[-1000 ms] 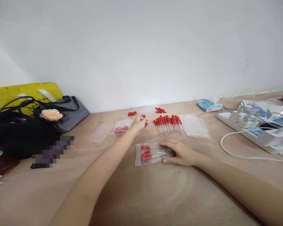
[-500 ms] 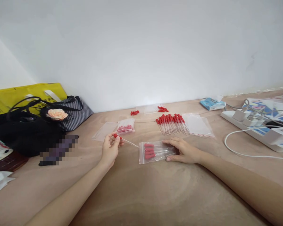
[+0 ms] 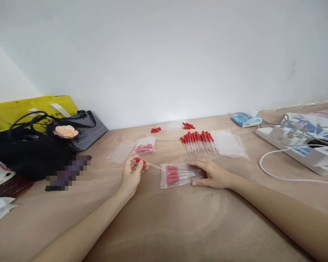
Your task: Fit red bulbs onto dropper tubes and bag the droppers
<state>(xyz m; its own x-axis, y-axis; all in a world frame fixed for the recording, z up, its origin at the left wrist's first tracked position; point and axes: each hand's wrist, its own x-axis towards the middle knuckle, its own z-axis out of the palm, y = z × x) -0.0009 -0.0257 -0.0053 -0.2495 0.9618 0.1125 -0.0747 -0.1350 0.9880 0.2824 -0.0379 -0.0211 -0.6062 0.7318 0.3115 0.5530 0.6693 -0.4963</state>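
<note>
My left hand (image 3: pixel 132 174) pinches a dropper (image 3: pixel 140 160) by its red bulb; the thin clear stem points right, its tip at the open-looking left edge of a clear zip bag (image 3: pixel 164 181). Inside that bag lie several droppers with red bulbs (image 3: pixel 172 174) toward the left and stems toward the right. My right hand (image 3: pixel 211 174) rests on the bag's right end, thumb and fingers spread on either side of it. Behind it, a row of several red-bulbed droppers (image 3: pixel 198 140) lies on the wooden table (image 3: pixel 158 225).
Flat empty bags (image 3: pixel 231 145) lie right of the row. Left are a filled bag (image 3: pixel 144 147) and flat bags (image 3: pixel 121 151). Small red bulbs (image 3: pixel 155 130) lie near the wall. A power strip (image 3: pixel 295 149) with cables is at right; black bag (image 3: pixel 30 156) at left.
My left hand has moved slightly right and up with the dropper, bringing its tip to the bag's edge. My right hand has stayed on the bag.
</note>
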